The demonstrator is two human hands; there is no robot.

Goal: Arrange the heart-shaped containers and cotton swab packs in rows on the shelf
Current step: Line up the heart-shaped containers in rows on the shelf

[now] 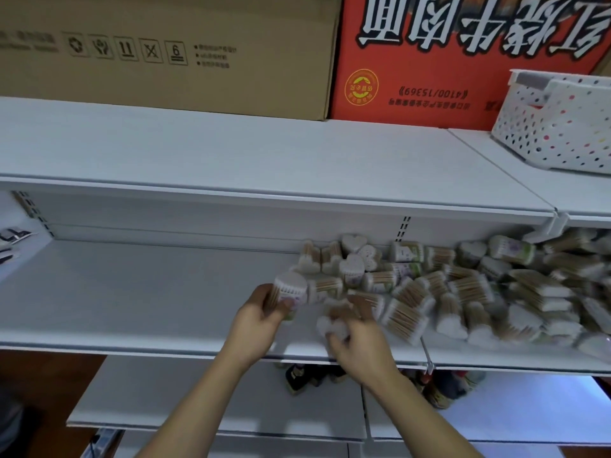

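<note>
The person is picking things out of the big messy pile (439, 285) on the shelf (132, 292), so the sorting looks like it is only starting; no neat rows are showing yet. The left hand (261, 320) is holding a cotton swab pack (289, 290), with its grip curled round it. The right hand (358, 338) is holding a heart-shaped container (332, 327), fingers bent round it, though this part is blurry. Next, I think both things are needing a spot on the bare left side of the shelf, standing up straight, side by side. The packs are looking like little tubs full of thin wooden sticks with white fluffy tips, lying all jumbled together
</note>
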